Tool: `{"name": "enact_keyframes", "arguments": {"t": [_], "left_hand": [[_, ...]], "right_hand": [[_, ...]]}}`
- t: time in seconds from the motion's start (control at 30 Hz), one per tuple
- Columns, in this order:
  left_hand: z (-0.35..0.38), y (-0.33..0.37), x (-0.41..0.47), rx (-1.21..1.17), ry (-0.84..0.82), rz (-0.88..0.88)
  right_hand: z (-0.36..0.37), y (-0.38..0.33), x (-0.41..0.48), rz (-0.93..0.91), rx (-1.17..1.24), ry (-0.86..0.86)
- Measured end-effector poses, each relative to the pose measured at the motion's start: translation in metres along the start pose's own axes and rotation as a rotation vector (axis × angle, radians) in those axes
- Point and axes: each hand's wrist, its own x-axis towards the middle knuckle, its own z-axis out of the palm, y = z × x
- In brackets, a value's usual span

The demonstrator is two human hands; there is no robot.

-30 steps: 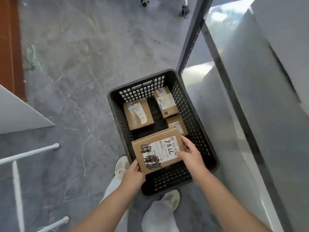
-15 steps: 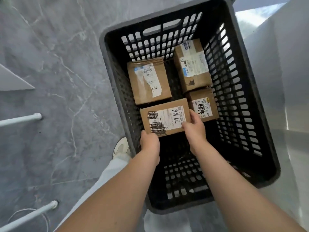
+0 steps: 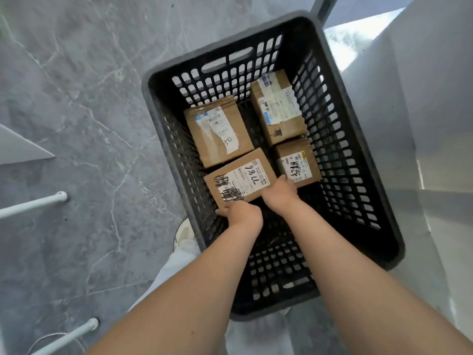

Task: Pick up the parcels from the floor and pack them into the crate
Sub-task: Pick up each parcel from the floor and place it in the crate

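Cardboard parcel (image 3: 240, 180) gripped by left hand (image 3: 242, 213) and right hand (image 3: 280, 192) fingers, perforated plastic crate (image 3: 358, 139)

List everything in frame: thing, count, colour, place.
crate: 1, black, perforated, on floor, centre-right
parcels: 4, brown cardboard, white labels, all inside crate, far half
held parcel: the near-left one, scribbled label
floor: grey, marbled
white tubes: 2, left edge
white panel: 1, far left
pale wall: right
shoe: 1 visible, white, beside crate
trouser legs: white, under arms
left hand: on parcel's near edge
right hand: on parcel's right corner
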Motion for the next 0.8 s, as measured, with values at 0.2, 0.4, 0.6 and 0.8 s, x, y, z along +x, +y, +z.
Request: {"name": "enact_keyframes", "arguments": {"t": [0.2, 0.4, 0.6, 0.8], "left_hand": [[-0.081, 0.024, -0.096, -0.111, 0.032, 0.467], [-0.234, 0.052, -0.284, 0.137, 0.095, 0.766], [-0.365, 0.051, -0.462, 0.093, 0.344, 1.016], [-0.421, 0.057, -0.608, -0.116, 0.577, 1.386]], "right_hand": [[-0.061, -0.018, -0.125, -0.125, 0.186, 0.041], [-0.161, -0.065, -0.305, -0.129, 0.281, 0.168], [-0.237, -0.135, -0.511, -0.554, 0.377, 0.419], [-0.317, -0.180, -0.672, -0.843, 0.280, 0.852]]}}
